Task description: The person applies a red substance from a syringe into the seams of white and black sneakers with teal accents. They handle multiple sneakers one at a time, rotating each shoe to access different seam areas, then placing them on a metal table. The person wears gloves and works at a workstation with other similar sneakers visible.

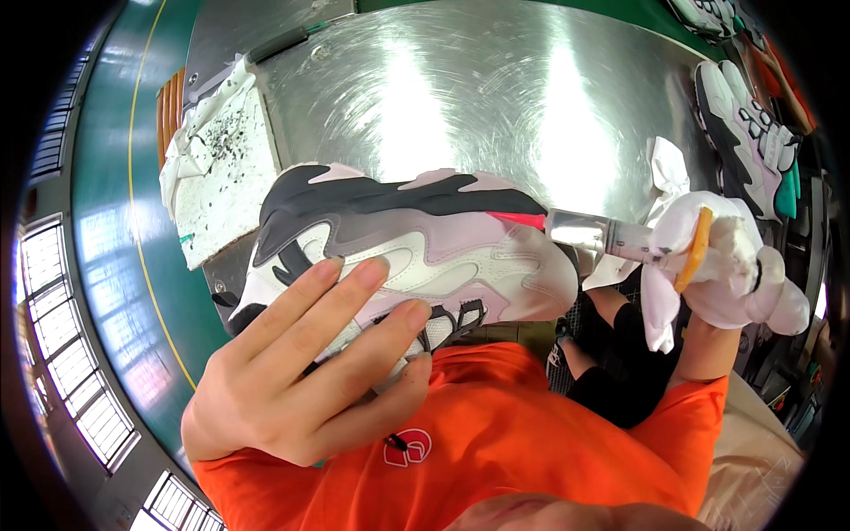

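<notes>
- My left hand (301, 372) grips a white, grey and black sneaker (416, 239), held sideways above the steel table (460, 97), close to my chest.
- My right hand (735, 265), wrapped in white cloth, is clenched around a metal-tipped tool (593, 234) whose tip touches the sneaker's heel.
- More sneakers (753, 133) lie at the table's right edge.
- A speckled white pad (221, 168) sits at the left.

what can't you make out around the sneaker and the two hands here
Head view only:
- Sneaker: its inner side and part of the laces are covered by the left hand.
- Right hand: wrapped in white cloth, so its fingers and grip are hidden.
- Metal-tipped tool: its rear end is buried in the cloth, and whether its tip touches the sneaker is unclear.
- Second sneaker: bent and partly cut off at the right rim.
- White foam block: its dark specks are too small to identify.
</notes>
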`<action>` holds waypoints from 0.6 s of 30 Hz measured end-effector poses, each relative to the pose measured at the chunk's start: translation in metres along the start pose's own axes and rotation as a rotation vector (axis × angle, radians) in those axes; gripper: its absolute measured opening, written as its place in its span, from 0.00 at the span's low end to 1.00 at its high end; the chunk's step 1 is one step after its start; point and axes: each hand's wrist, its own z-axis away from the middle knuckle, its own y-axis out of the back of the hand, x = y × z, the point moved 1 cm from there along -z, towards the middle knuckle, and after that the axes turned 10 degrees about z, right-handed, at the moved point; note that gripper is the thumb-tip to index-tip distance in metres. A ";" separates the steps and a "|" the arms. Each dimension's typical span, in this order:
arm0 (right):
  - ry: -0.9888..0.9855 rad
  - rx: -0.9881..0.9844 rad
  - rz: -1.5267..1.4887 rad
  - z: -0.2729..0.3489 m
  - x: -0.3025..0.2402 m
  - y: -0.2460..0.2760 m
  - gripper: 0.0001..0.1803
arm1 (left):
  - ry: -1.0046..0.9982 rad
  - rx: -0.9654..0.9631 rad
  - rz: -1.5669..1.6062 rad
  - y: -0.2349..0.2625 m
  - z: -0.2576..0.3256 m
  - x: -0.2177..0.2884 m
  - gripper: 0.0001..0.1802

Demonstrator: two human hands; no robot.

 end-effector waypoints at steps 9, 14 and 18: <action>-0.025 0.015 -0.003 0.006 -0.004 0.004 0.30 | 0.002 -0.034 0.029 0.003 0.000 0.000 0.11; -0.019 0.024 -0.023 0.010 -0.003 0.003 0.31 | -0.021 -0.030 0.033 0.003 -0.001 -0.002 0.12; -0.010 0.025 -0.052 0.015 -0.001 0.000 0.32 | -0.049 0.013 -0.011 0.001 -0.002 -0.004 0.08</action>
